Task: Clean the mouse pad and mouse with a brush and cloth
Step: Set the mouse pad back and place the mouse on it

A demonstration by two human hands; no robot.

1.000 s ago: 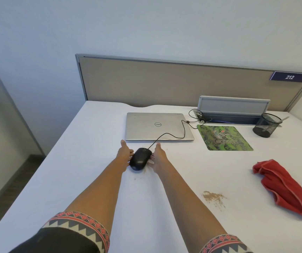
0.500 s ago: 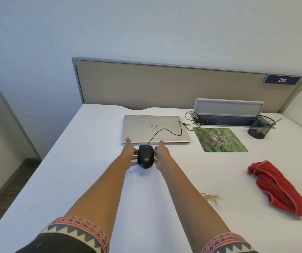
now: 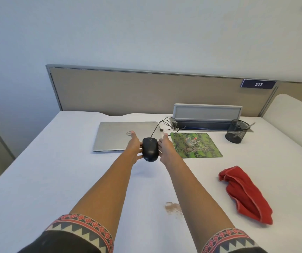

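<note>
Partition tag [image 3: 258, 84] "212"; Logitech mouse pad [image 3: 196, 145].

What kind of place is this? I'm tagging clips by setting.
Most likely an office workstation: a fabric desk partition carrying a number plate reading 212, a closed laptop, and a mesh pen holder on a white desk.

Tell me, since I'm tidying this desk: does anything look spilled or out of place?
Yes. A small patch of brown crumbs lies spilled on the white desk, near the right forearm. The red cloth lies crumpled at the right.
</note>
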